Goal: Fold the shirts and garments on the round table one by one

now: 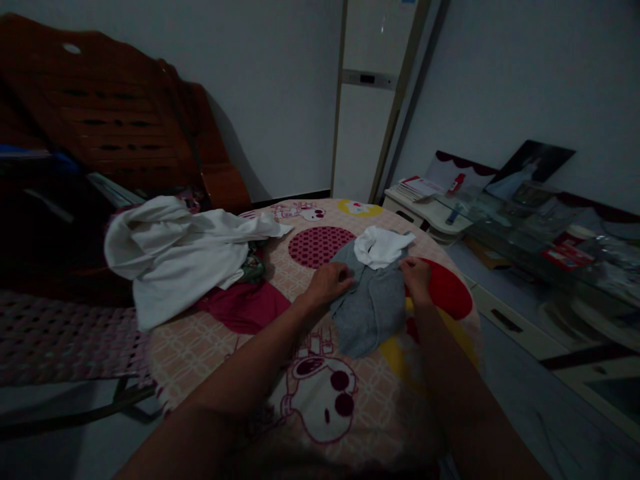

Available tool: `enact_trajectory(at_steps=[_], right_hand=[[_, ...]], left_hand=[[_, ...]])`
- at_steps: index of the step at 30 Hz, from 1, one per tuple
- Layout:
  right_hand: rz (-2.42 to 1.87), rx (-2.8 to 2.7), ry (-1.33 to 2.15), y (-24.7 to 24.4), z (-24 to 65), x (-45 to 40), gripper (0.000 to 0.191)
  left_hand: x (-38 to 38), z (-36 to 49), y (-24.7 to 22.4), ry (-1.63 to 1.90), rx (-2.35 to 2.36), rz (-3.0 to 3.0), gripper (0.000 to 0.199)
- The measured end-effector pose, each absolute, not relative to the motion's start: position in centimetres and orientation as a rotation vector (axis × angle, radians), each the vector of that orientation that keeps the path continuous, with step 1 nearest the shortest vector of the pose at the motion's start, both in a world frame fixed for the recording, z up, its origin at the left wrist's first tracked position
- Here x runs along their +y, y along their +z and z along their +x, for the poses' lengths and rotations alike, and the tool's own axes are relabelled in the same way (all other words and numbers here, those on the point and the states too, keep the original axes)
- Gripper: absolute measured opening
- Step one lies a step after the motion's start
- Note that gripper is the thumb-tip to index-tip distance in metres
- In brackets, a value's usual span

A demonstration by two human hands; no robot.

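Observation:
A grey knitted garment (pixel 375 310) lies folded on the round table, with a small crumpled white cloth (pixel 377 247) on its far end. At the garment's left edge is my left hand (pixel 330 283), its fingers curled and pinched on the grey fabric. My right hand (pixel 416 275) pinches the garment's right edge, just below the white cloth. The dim light hides the exact fingertip contact. To the left, a heap of clothes holds a large white garment (pixel 185 247) on top, a dark green patterned piece (pixel 253 263) and a dark red one (pixel 245 307).
The patterned tablecloth (pixel 200 367) covers the round table. A wooden chair (pixel 115 100) stands at the back left, a woven seat (pixel 65 337) at the left. On the right is a glass-topped cabinet (pixel 520 233) with papers and small items; a tall white unit (pixel 365 133) stands behind.

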State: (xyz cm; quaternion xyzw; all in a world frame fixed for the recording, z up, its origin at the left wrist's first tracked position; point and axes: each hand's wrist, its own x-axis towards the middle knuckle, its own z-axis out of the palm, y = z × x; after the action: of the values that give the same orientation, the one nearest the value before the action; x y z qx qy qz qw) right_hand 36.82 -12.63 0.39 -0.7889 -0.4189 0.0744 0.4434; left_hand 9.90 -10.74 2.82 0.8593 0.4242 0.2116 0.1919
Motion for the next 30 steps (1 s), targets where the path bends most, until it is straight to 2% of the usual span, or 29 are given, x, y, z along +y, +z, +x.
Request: enact_trajectory(at_steps=[3,7,14,18,23,27,30], right_hand=[[-2.051,-1.289,0.074,0.3,35.7,-13.0,0.027],[-2.120,-1.423,-0.051,0.0,34.6,-13.3,0.034],[-2.219,-1.420,-0.087,0.5,34.2,-14.2,0.047],[-2.310,-1.348,-0.013,1.3,34.3,-14.0,0.048],[-2.284,-1.330,0.110,1.2,35.0,-13.6,0.025],[-2.052,-1.210,0.175,0.4,35.8,-13.4,0.029],[-1.839,-0.970,0.174,0.3,37.1,-13.5,0.032]], left_hand=[[-12.2,11.5,2.9,0.408,1.294,2.558,0.029],[-12.0,12.4,3.1,0.265,1.432,2.589,0.028],[-5.8,3.6,3.6,0.601,1.965,2.135,0.024],[-4.7,1.4,2.6,0.601,1.844,2.030,0.025],[-5.3,4.6,1.9,0.725,1.697,2.014,0.059],[-4.9,4.2,2.6,0.704,1.548,2.063,0.060],[-4.3,1.2,3.8,0.726,1.609,2.018,0.048]])
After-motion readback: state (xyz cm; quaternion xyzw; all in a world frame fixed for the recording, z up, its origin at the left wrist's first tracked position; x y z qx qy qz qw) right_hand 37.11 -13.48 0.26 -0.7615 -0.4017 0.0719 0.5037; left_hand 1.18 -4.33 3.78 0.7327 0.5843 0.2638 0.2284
